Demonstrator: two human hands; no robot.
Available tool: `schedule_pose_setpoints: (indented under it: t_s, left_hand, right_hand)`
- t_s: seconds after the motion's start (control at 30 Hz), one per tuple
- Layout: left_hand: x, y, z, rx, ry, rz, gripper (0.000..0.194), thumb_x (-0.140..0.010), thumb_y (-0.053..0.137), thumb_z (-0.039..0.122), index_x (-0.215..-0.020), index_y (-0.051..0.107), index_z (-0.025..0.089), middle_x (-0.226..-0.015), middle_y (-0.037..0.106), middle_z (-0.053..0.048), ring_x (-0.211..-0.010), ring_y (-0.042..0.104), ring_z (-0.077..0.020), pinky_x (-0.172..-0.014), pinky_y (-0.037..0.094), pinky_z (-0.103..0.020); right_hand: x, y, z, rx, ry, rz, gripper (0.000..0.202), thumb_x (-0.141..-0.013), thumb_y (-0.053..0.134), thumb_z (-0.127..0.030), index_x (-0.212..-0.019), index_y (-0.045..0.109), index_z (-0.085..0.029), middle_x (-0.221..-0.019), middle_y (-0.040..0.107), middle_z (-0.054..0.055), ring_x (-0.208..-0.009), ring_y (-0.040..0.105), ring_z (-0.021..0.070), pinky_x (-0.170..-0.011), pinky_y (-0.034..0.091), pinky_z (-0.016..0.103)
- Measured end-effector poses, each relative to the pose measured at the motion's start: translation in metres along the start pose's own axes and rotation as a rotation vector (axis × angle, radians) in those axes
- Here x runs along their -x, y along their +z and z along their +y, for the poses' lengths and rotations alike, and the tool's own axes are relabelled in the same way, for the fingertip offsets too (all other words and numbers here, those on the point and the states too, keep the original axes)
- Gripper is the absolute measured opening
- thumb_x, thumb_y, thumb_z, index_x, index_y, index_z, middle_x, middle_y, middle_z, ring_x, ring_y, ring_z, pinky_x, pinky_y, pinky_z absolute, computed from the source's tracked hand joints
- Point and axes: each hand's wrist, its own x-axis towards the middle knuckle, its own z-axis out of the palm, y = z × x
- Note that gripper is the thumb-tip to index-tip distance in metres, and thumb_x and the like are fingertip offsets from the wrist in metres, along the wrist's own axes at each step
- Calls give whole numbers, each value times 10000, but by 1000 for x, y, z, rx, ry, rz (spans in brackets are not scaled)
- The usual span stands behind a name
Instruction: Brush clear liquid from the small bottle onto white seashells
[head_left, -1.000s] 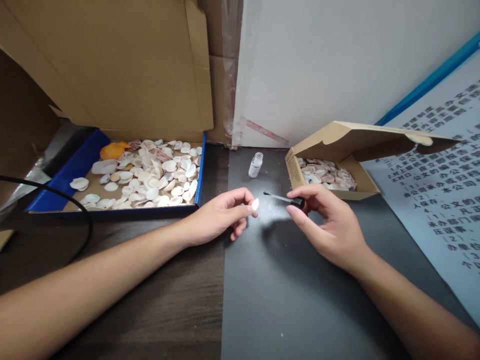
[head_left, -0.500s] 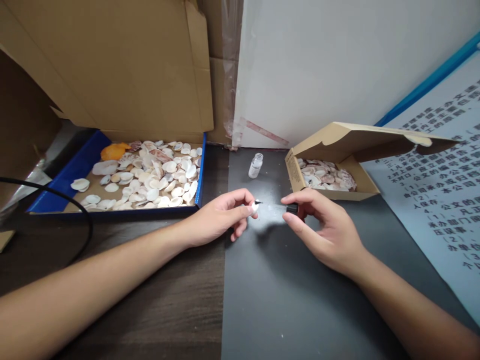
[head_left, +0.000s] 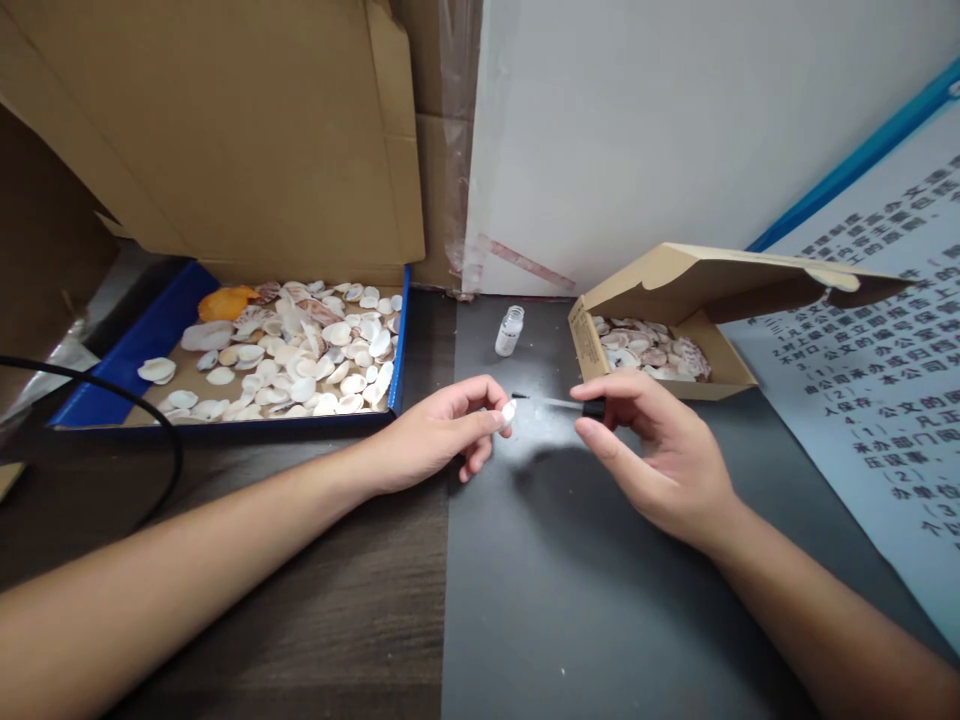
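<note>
Between the thumb and fingers of my left hand (head_left: 457, 430) is a small white seashell (head_left: 509, 411). My right hand (head_left: 652, 450) pinches the black cap of a brush applicator (head_left: 559, 403), whose thin clear stem points left. Its dark brush tip is right at the shell's upper edge; whether it touches I cannot tell. Behind both hands a small clear glass bottle (head_left: 509, 332) with a printed label stands upright and uncapped on the grey mat (head_left: 525, 620).
At the left, a blue-edged cardboard box (head_left: 401, 350) holds many seashells and an orange one. A smaller open carton (head_left: 589, 340) with shells stands at the right, beside a printed sheet (head_left: 885, 400). A black cable (head_left: 178, 450) curves in from the left; a white panel (head_left: 675, 120) rises behind.
My right hand has drawn slightly right and up, bringing the brush tip from over the shell to its edge. My left hand holds the shell in nearly the same place.
</note>
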Motion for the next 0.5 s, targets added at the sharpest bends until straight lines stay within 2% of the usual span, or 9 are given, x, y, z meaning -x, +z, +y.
schedule_pose_setpoints:
  t_s: [0.07, 0.23, 0.4, 0.5]
  left_hand:
    - [0, 0, 0, 2, 2, 2, 168, -914, 604, 326, -895, 509, 188, -773, 563, 43, -504, 489, -47, -440, 429, -169]
    - [0, 0, -1, -7, -1, 5, 183, -919, 609, 339, -887, 508, 190, -751, 548, 48, -500, 474, -45, -445, 426, -166]
    - [0, -1, -1, 2, -2, 3, 174, -911, 606, 338, -906, 510, 192, -800, 575, 31, -512, 492, -51, -448, 427, -178]
    - [-1, -1, -1, -7, -6, -3, 190, -922, 608, 351, -894, 509, 191, -745, 547, 48, -500, 474, -48, -449, 422, -172]
  right_hand:
    - [0, 0, 0, 3, -15, -43, 180, -931, 632, -181, -1098, 626, -247, -814, 562, -11, -648, 531, 126, -620, 470, 273]
    - [-1, 1, -1, 40, 33, 32, 173, -928, 628, -175, -1088, 629, -241, -806, 552, -10, -657, 532, 130, -640, 473, 283]
    - [-1, 0, -2, 8, -24, -49, 180, -926, 625, -170, -1090, 627, -244, -808, 561, -6, -648, 533, 134, -617, 470, 282]
    - [-1, 0, -1, 38, 25, 24, 174, -932, 618, -174, -1093, 628, -240, -807, 545, -8, -656, 530, 134, -636, 469, 288]
